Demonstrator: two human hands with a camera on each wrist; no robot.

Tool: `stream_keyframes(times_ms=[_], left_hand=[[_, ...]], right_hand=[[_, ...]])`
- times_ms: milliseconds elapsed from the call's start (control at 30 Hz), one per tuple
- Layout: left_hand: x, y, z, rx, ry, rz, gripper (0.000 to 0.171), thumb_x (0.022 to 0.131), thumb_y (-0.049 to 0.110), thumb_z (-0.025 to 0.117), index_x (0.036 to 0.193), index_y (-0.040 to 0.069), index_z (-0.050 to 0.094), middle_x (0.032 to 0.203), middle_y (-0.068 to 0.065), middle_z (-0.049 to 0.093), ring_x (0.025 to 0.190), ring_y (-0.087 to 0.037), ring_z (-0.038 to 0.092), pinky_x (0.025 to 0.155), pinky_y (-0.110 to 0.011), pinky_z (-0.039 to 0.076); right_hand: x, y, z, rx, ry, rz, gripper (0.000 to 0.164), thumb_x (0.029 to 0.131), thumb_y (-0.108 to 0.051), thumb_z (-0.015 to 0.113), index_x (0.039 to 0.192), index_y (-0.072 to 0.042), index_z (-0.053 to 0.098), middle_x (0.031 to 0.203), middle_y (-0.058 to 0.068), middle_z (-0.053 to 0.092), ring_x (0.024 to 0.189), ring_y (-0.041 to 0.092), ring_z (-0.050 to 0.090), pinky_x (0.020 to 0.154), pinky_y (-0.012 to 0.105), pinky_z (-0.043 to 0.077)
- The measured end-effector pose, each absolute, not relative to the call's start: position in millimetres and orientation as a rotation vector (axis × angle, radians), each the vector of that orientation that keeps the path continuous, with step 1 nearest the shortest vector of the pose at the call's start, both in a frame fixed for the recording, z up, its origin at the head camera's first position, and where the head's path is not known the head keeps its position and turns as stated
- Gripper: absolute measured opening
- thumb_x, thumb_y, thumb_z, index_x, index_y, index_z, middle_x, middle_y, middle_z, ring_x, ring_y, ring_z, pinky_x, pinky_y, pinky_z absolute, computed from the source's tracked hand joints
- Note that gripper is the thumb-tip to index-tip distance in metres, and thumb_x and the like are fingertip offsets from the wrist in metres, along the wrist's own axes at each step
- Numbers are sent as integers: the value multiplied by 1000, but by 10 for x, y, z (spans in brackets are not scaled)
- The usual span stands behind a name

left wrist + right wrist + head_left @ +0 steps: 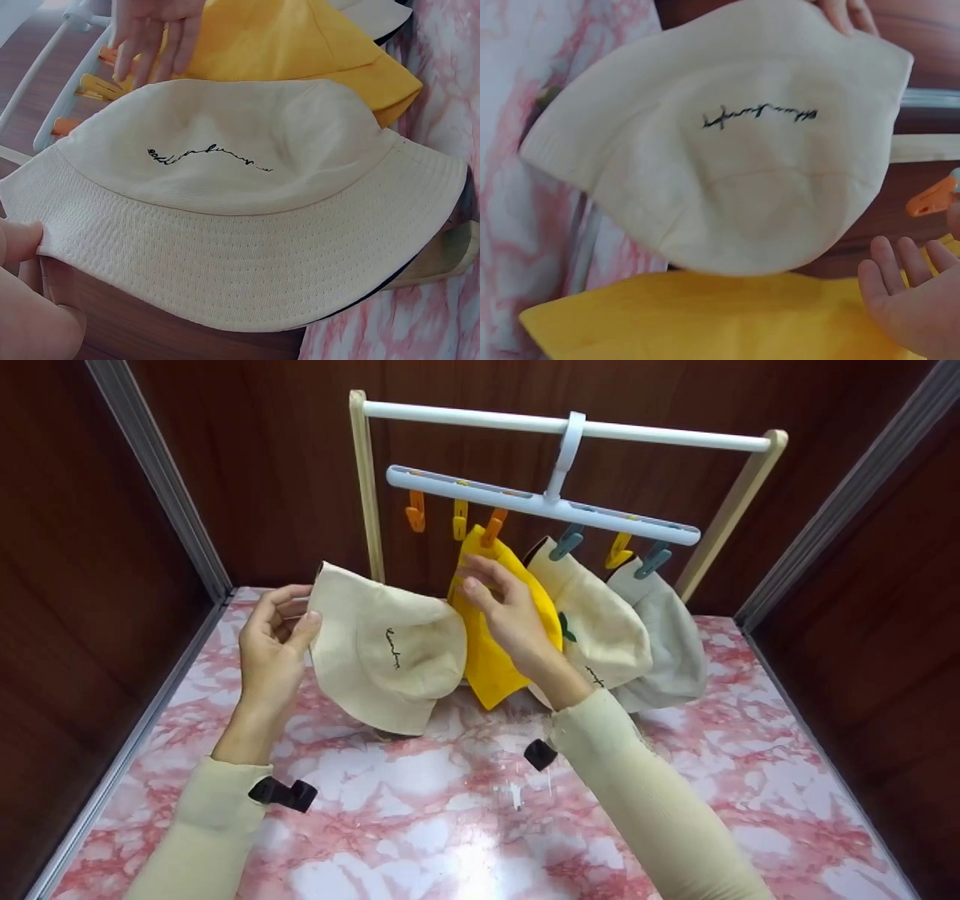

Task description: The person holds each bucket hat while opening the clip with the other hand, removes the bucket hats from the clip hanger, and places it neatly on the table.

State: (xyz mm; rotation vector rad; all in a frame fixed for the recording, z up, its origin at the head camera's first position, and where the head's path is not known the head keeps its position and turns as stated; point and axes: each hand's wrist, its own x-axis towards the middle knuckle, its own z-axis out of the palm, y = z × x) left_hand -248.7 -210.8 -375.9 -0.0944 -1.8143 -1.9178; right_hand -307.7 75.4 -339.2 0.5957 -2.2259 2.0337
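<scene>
My left hand (271, 641) pinches the brim of a cream bucket hat (409, 649) at its upper left edge. Black script is stitched on the crown, which faces the right wrist camera. My right hand (510, 611) is in front of a yellow hat (484, 660), its fingers loosely extended and holding nothing. An orange clip (493, 526) grips the yellow hat's top edge, just above those fingertips. In the right wrist view the right hand (919, 296) appears below another orange clip (934, 197), beside the cream hat.
A pale blue hanger (540, 502) hooks over the white bar (480, 416) of a wooden-legged rack. Right of the yellow hat hang a cream hat (600, 622) and a grey hat (667, 645). At left, an orange clip (415, 512) and a yellow clip (460, 519) hold nothing. Dark panels enclose the marbled tabletop (375, 825).
</scene>
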Motion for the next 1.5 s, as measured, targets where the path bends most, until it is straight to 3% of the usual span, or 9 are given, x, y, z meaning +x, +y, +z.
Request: stream_keyframes(times_ms=[567,1100,1500], left_hand=[[-2442,-2112,-3790,-120,-1722,-1967,28,103,-4,63,129,4,66,116,-9,66,102,-26,61,87,-27,50],[-2372,-2093,-3790,-119,-1693,-1993,28,103,-2,64,130,6,67,118,-10,66,101,-26,61,87,-27,50],[-2353,-2087,-3786,-143,-1656,-2006,28,103,-2,65,130,5,67,119,-12,66,100,-26,61,86,-27,51]], right_hand=[[-2912,939,-4026,395,-2270,1977,43,106,-13,65,146,0,58,140,19,65,127,29,62,115,44,48],[-2813,759,-4503,288,-2319,2106,43,104,-12,67,145,-1,57,136,17,65,122,29,63,105,37,55],[-2800,691,-4673,222,-2291,2214,44,103,-11,66,142,4,54,133,23,64,119,30,65,105,45,56]])
